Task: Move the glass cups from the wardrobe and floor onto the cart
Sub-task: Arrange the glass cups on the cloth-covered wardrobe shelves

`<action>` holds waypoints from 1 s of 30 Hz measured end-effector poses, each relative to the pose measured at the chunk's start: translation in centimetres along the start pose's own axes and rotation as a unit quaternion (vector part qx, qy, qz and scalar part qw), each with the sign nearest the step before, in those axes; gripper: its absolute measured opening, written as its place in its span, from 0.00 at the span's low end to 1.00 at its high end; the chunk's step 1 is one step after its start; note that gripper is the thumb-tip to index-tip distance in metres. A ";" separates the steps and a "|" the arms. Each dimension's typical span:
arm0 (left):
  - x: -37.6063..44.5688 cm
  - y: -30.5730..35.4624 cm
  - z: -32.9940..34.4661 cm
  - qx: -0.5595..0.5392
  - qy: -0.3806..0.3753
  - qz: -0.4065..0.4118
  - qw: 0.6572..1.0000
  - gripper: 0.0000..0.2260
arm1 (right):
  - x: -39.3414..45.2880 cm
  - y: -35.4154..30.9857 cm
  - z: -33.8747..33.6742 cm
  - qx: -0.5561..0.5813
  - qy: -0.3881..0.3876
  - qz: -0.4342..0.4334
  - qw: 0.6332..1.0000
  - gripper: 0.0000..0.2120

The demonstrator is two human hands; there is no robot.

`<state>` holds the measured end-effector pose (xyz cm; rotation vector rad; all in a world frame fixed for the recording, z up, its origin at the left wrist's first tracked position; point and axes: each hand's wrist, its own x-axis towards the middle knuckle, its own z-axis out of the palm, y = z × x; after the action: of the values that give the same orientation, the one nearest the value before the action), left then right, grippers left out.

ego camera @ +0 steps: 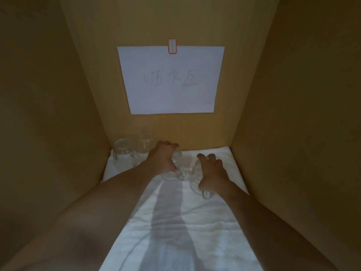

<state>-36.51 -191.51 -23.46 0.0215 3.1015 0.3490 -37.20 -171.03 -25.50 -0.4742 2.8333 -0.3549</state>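
Two glass cups are in my hands, one each, deep inside the wardrobe. My left hand [163, 157] curls over the top of the left cup [172, 171], fingers wrapped round its far side; its handle pokes toward the right, near the other cup. My right hand [211, 171] grips the right cup [196, 173] from above too, fingers spread over the top and thumb low on the near side, with that cup's handle [207, 194] hanging toward me. Both cups seem to stand upside down on the white cloth [175, 222], though the dim light makes that hard to be sure of. They sit just beside each other, nearly touching, so I judge I must lift them straight up and draw them apart a little before pulling back toward me, or the glass may knock.

Two more cups wait in the far left corner: one [125, 155] against the left wall and one [144, 143], fainter, behind it by the back panel. My left hand is the nearer to them. That makes four cups in all that I can count here.

On the back panel a white paper sheet [172, 79] with handwriting hangs from a red-edged label [172, 46]. The cart is out of view.
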 end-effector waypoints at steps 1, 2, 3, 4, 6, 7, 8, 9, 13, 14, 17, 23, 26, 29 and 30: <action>0.3 0.1 0.0 0.017 -0.003 -0.005 1.000 0.46 | 0.1 0.1 0.1 0.004 0.003 -0.002 1.000 0.51; 0.6 0.2 -0.1 0.031 -0.006 -0.010 0.999 0.46 | 0.1 0.1 0.1 0.008 0.008 -0.003 1.000 0.50; 0.9 0.2 -0.2 0.045 -0.007 -0.016 0.999 0.45 | 0.1 0.2 0.2 0.012 0.013 -0.002 1.000 0.50; 1.3 0.3 -0.3 0.058 -0.007 -0.022 0.998 0.43 | 0.2 0.2 0.2 0.015 0.017 -0.002 1.000 0.49; 1.8 0.3 -0.4 0.075 0.000 -0.031 0.997 0.40 | 0.2 0.2 0.2 0.020 0.019 -0.002 1.000 0.49; 2.0 0.2 -0.4 0.079 0.003 -0.034 0.996 0.39 | 0.2 0.2 0.3 0.024 0.018 0.000 1.000 0.49; 2.2 0.1 -0.4 0.082 0.006 -0.036 0.996 0.38 | 0.2 0.2 0.3 0.028 0.018 0.001 0.999 0.49; 2.4 0.0 -0.3 0.083 0.009 -0.039 0.996 0.37 | 0.2 0.3 0.3 0.032 0.020 0.003 0.999 0.49; 2.7 -0.5 0.0 0.081 0.023 -0.047 0.995 0.36 | 0.4 0.3 0.5 0.034 0.028 0.007 0.999 0.48; 2.8 -0.5 0.1 0.078 0.022 -0.049 0.996 0.37 | 0.5 0.3 0.5 0.037 0.029 0.008 0.999 0.48; 3.0 -0.6 0.1 0.072 0.017 -0.046 0.996 0.38 | 1.5 0.3 -0.2 0.051 0.032 0.013 0.998 0.50; 2.9 -0.9 0.7 0.054 0.027 -0.052 0.997 0.40 | 4.4 -0.2 -1.4 0.047 0.064 -0.008 0.997 0.46; 3.0 -1.0 0.5 0.047 0.026 -0.056 0.997 0.41 | 5.6 -0.4 -1.5 0.036 0.079 -0.028 0.996 0.44; 2.9 -0.9 0.7 0.046 0.034 -0.069 0.996 0.40 | 6.6 -0.7 -1.6 0.042 0.086 -0.033 0.995 0.45; 2.9 -0.8 0.8 0.045 0.038 -0.074 0.995 0.40 | 6.9 -0.8 -1.6 0.046 0.087 -0.034 0.995 0.46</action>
<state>-39.37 -192.10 -24.47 -0.2244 3.1669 0.2092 -43.69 -173.86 -25.12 -0.5463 2.9553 -0.5645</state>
